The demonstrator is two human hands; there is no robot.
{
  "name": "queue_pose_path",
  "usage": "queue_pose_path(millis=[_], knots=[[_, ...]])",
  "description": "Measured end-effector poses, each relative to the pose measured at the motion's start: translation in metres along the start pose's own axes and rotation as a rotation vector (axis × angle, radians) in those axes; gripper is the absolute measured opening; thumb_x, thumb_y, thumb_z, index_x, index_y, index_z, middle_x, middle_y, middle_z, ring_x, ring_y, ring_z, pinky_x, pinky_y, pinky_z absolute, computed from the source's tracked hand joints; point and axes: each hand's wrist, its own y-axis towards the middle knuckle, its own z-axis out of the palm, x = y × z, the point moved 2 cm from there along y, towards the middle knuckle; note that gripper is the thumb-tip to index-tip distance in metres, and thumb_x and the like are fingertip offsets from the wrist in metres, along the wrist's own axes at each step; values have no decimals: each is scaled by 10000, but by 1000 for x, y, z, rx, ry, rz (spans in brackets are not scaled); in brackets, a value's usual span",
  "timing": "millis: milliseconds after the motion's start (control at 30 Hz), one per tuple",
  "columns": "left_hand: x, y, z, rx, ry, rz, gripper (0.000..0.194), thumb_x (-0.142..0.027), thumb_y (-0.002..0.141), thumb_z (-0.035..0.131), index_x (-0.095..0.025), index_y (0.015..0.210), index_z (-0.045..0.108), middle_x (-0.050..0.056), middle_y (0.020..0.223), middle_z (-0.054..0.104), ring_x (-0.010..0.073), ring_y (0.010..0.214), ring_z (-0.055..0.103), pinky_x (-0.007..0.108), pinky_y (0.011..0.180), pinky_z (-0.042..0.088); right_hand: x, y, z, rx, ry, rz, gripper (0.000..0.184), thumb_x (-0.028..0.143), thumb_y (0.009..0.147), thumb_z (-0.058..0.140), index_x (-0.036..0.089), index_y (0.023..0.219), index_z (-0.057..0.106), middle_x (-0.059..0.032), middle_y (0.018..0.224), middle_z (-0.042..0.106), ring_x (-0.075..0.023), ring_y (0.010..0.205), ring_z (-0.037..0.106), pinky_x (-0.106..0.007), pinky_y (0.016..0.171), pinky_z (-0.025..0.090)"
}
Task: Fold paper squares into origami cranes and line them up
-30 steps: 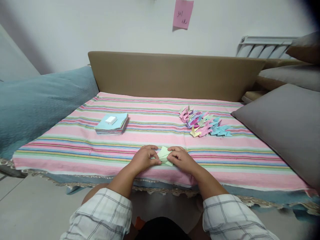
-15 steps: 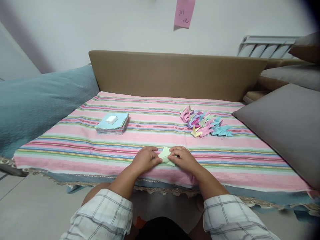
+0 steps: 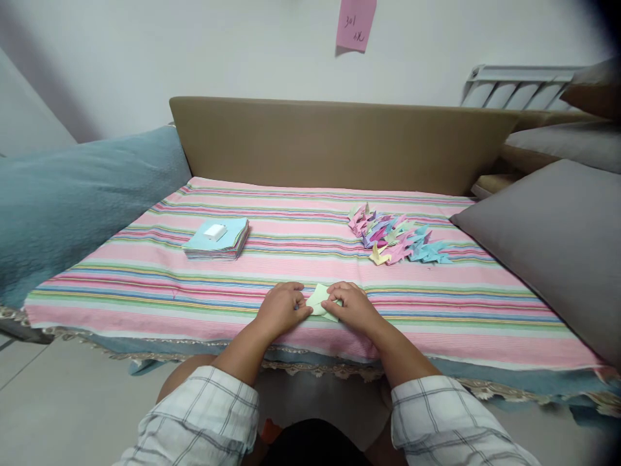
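Striped cloth (image 3: pixel 301 259) covers the bed; a grey cushion (image 3: pixel 548 239) lies at its right, a blue blanket (image 3: pixel 72 200) at its left. A paper stack (image 3: pixel 218 239) and a heap of folded cranes (image 3: pixel 395 234) sit farther back. At the near edge, left hand (image 3: pixel 281 309) and right hand (image 3: pixel 353 305) each pinch the green paper (image 3: pixel 319 300) in a fingertip grip, pressing it on the cloth.

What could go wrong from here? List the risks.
The pale green paper is pinched between the left hand and right hand on a soft striped cloth, so creases may come out uneven. It also lies near the front edge, so it could slip off.
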Motion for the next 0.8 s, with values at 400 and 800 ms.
queue_pose_path(millis=[400, 800], knots=[[-9, -1, 8, 59, -10, -9, 234, -310, 635, 759, -321, 866, 719, 23, 1387, 445, 304, 1246, 392, 507, 1017, 291, -6, -1, -4, 96, 80, -44, 124, 226, 708, 628, 251, 810, 694, -29, 1098, 595, -225, 1052, 501, -407, 945, 333], [-17, -1, 8, 115, 70, -24, 130, -373, 687, 697, -288, 781, 725, 34, 1377, 464, 317, 1257, 360, 565, 1012, 235, -4, -1, -7, 148, 46, -55, 103, 293, 750, 626, 256, 802, 707, -34, 1097, 575, -231, 1072, 482, -424, 955, 312]])
